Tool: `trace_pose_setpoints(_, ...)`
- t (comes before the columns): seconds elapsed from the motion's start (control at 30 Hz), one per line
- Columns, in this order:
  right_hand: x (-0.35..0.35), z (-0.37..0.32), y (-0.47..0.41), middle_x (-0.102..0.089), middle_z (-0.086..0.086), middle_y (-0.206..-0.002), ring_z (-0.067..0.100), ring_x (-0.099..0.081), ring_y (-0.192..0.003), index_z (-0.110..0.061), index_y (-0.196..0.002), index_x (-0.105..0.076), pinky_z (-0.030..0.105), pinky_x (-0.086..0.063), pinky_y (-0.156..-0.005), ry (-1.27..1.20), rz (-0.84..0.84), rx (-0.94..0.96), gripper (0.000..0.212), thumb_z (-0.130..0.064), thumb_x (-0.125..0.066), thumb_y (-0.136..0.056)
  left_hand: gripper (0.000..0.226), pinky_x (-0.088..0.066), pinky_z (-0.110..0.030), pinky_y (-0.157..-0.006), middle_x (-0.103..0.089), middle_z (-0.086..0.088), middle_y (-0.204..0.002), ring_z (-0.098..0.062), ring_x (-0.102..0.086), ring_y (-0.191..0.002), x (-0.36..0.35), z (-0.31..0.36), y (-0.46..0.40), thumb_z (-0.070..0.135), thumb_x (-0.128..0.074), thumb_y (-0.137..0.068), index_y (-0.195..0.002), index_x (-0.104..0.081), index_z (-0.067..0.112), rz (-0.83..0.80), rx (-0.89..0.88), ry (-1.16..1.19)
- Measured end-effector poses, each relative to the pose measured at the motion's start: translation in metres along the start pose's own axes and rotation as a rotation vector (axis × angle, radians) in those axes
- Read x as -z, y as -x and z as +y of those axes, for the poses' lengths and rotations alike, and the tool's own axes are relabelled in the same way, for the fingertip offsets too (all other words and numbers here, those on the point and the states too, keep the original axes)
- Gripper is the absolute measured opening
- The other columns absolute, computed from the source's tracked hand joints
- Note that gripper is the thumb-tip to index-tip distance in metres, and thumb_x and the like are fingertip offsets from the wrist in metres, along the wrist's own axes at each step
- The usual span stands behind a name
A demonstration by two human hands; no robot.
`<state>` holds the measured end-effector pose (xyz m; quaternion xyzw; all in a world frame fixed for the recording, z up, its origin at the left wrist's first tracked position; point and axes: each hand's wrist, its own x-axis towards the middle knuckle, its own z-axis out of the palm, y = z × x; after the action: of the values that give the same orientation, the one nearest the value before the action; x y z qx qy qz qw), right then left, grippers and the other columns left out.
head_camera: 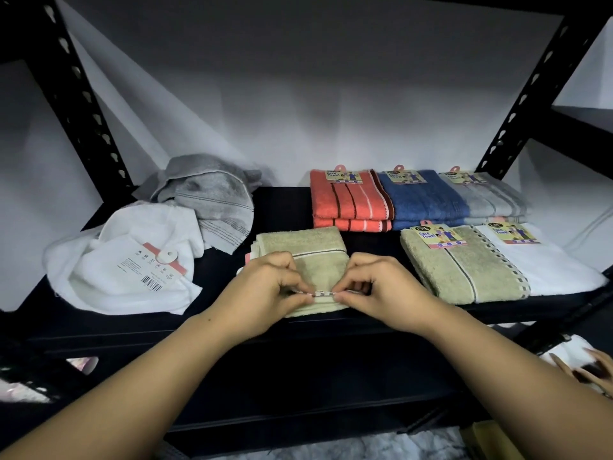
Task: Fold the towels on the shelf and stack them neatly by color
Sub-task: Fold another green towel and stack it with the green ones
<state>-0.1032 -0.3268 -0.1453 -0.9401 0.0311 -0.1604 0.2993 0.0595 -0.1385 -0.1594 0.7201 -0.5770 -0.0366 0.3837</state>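
A partly folded green towel (306,247) lies at the front middle of the black shelf (285,204). My left hand (265,287) and my right hand (381,287) both pinch its near edge, fingertips almost meeting at the checked border. To the left lie a crumpled white towel (126,260) with a label and a crumpled grey towel (209,194). On the right sit folded stacks: coral (348,200), blue (424,200) and grey (487,197) at the back, a green towel (461,263) and a white towel (544,260) in front.
Black slotted uprights (83,104) frame the shelf on both sides, with a white wall behind. Another person's hand (583,370) shows at the lower right beside a white cloth. A lower shelf lies below my arms.
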Motion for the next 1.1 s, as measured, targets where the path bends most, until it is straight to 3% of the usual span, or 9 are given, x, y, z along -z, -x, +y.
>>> trace_pose_setpoints(0.3, 0.003, 0.005, 0.004, -0.062, -0.003, -0.077, 0.018, -0.061, -0.069, -0.023, -0.096, -0.085, 0.019, -0.046, -0.064, -0.129, -0.008, -0.062, 0.013, -0.022, -0.087, -0.083, 0.031, -0.05, -0.024, -0.081, -0.061, 0.008, -0.089, -0.015, -0.06, -0.089, 0.028, -0.026, 0.026, 0.039, -0.086, -0.081, -0.111, -0.08, 0.033, -0.051, -0.029, 0.016)
trace_pose_setpoints(0.4, 0.001, -0.003, -0.007, -0.063, -0.006, -0.075, 0.011, -0.059, -0.068, -0.023, -0.089, -0.083, 0.021, -0.042, -0.065, -0.127, 0.137, -0.084, 0.01, -0.031, -0.079, -0.088, 0.029, -0.048, -0.024, -0.086, -0.064, 0.009, -0.095, -0.014, -0.062, -0.094, 0.035, -0.02, 0.023, 0.044, -0.077, -0.086, -0.111, -0.08, 0.03, -0.001, 0.004, 0.048)
trace_pose_setpoints(0.5, -0.01, -0.015, -0.038, -0.062, -0.016, -0.084, 0.007, -0.058, -0.083, -0.021, -0.099, -0.08, 0.026, -0.044, -0.078, 0.082, 0.309, -0.085, 0.01, -0.023, -0.071, -0.094, 0.025, -0.047, -0.023, -0.09, -0.065, 0.009, -0.104, -0.006, -0.061, -0.096, 0.031, -0.009, 0.001, 0.028, -0.065, -0.093, -0.116, -0.076, 0.023, 0.171, 0.133, -0.004)
trace_pose_setpoints(0.57, -0.023, -0.022, -0.059, -0.067, -0.005, -0.111, 0.017, -0.057, -0.111, -0.02, -0.124, -0.073, 0.032, -0.044, -0.099, 0.193, 0.247, -0.159, 0.028, -0.021, -0.064, -0.097, 0.04, -0.038, -0.022, -0.106, -0.063, 0.0, -0.132, -0.01, -0.056, -0.121, 0.019, -0.008, -0.019, 0.023, -0.057, -0.098, -0.137, -0.063, 0.017, 0.129, 0.26, -0.16)
trace_pose_setpoints(0.7, -0.051, -0.023, -0.076, -0.03, 0.007, -0.167, 0.024, -0.02, -0.156, -0.019, -0.161, -0.034, 0.037, -0.011, -0.129, 0.371, -0.074, -0.28, 0.058, -0.035, -0.042, -0.106, 0.064, -0.008, -0.041, -0.128, -0.016, -0.007, -0.171, -0.02, -0.01, -0.158, -0.001, -0.024, -0.03, 0.04, -0.035, -0.107, -0.162, -0.02, 0.013, -0.161, 0.415, -0.345)
trace_pose_setpoints(0.83, -0.045, -0.011, -0.064, 0.004, -0.001, -0.173, 0.015, 0.012, -0.159, -0.026, -0.166, -0.007, 0.047, 0.007, -0.128, 0.372, -0.238, -0.391, 0.072, -0.059, -0.026, -0.105, 0.069, 0.005, -0.036, -0.126, 0.001, 0.0, -0.172, -0.012, 0.004, -0.158, 0.003, -0.036, -0.018, 0.053, -0.022, -0.108, -0.165, -0.005, 0.018, -0.247, 0.382, -0.383)
trace_pose_setpoints(0.93, -0.04, -0.011, -0.059, 0.01, 0.0, -0.173, 0.015, 0.017, -0.158, -0.019, -0.165, 0.001, 0.051, 0.01, -0.126, 0.356, -0.24, -0.456, 0.08, -0.063, -0.025, -0.103, 0.07, -0.003, -0.036, -0.129, -0.008, -0.002, -0.172, -0.015, -0.005, -0.158, 0.007, -0.038, -0.018, 0.057, -0.024, -0.106, -0.164, -0.01, 0.02, -0.248, 0.366, -0.388)
trace_pose_setpoints(1.03, -0.048, -0.022, -0.054, -0.013, 0.01, -0.171, 0.026, -0.002, -0.16, -0.012, -0.162, -0.023, 0.055, -0.003, -0.128, 0.391, -0.039, -0.388, 0.069, -0.05, -0.038, -0.106, 0.071, -0.026, -0.041, -0.122, -0.035, -0.006, -0.162, -0.025, -0.031, -0.148, 0.013, -0.034, -0.023, 0.064, -0.034, -0.101, -0.159, -0.029, 0.023, -0.174, 0.351, -0.448)
trace_pose_setpoints(1.1, -0.056, -0.026, -0.044, -0.052, 0.006, -0.145, 0.029, -0.043, -0.14, -0.012, -0.137, -0.059, 0.051, -0.04, -0.116, 0.399, 0.159, -0.134, 0.038, -0.026, -0.057, -0.102, 0.073, -0.037, -0.042, -0.114, -0.052, -0.008, -0.145, -0.028, -0.044, -0.136, 0.02, -0.031, -0.029, 0.066, -0.049, -0.094, -0.152, -0.041, 0.022, -0.155, 0.355, -0.454)
